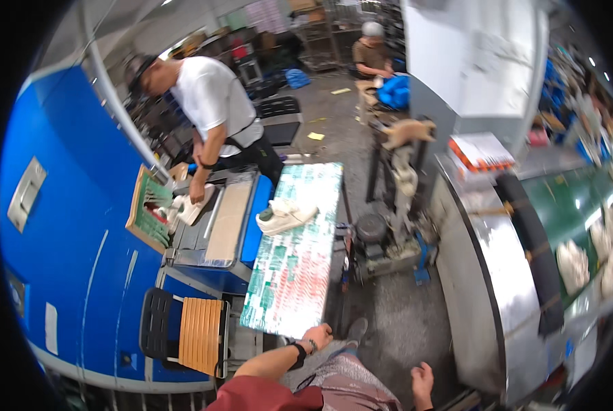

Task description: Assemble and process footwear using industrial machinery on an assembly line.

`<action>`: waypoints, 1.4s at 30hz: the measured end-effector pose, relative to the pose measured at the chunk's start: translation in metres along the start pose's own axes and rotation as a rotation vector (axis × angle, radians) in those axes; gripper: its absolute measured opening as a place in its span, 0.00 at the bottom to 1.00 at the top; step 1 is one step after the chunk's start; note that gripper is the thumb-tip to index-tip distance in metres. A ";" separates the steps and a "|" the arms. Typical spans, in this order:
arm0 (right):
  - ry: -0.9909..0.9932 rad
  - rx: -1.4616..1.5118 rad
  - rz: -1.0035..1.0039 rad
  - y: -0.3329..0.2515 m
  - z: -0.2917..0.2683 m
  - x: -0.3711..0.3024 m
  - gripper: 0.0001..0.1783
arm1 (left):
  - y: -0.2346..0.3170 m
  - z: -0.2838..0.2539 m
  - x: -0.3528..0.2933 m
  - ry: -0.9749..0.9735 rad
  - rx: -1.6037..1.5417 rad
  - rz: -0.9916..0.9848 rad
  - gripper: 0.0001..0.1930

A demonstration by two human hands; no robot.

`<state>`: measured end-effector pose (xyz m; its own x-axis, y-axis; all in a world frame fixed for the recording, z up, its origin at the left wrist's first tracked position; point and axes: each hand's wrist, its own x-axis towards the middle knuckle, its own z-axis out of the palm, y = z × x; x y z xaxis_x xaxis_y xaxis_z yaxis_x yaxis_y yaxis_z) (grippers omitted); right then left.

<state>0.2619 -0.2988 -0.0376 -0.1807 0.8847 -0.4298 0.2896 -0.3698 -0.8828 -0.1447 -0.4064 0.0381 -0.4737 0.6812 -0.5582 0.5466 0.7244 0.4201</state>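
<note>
Left grip curled beside tabletop, right grip half-curled, well apart

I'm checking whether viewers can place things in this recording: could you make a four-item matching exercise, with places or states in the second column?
Column one
1. Cream shoe with green inside
2. Left hand
3. Right hand
4. Orange-and-white box

Column two
A. On the metal counter
B. Beside the near end of the smeared tabletop
C. Resting on top of the smeared tabletop
D. Away from the tabletop, with nothing visible in it

Pairs: 1-C; 2-B; 3-D; 4-A
</note>
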 end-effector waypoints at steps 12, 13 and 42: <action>-0.774 0.002 -1.691 -0.624 0.299 -0.006 0.63 | 0.014 -0.154 0.119 0.535 -0.486 0.015 0.16; -0.803 -0.200 -1.669 -0.634 0.292 -0.004 0.62 | 0.008 -0.179 0.135 0.547 -0.423 0.010 0.16; -0.986 0.474 0.723 -0.370 0.044 0.349 0.47 | 0.283 -0.279 0.131 0.466 -0.065 0.481 0.15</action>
<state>0.0499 0.1343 0.1306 -0.7906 -0.0575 -0.6096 0.2898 -0.9122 -0.2898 -0.2447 -0.0827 0.2833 -0.4443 0.8936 0.0633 0.7356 0.3236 0.5951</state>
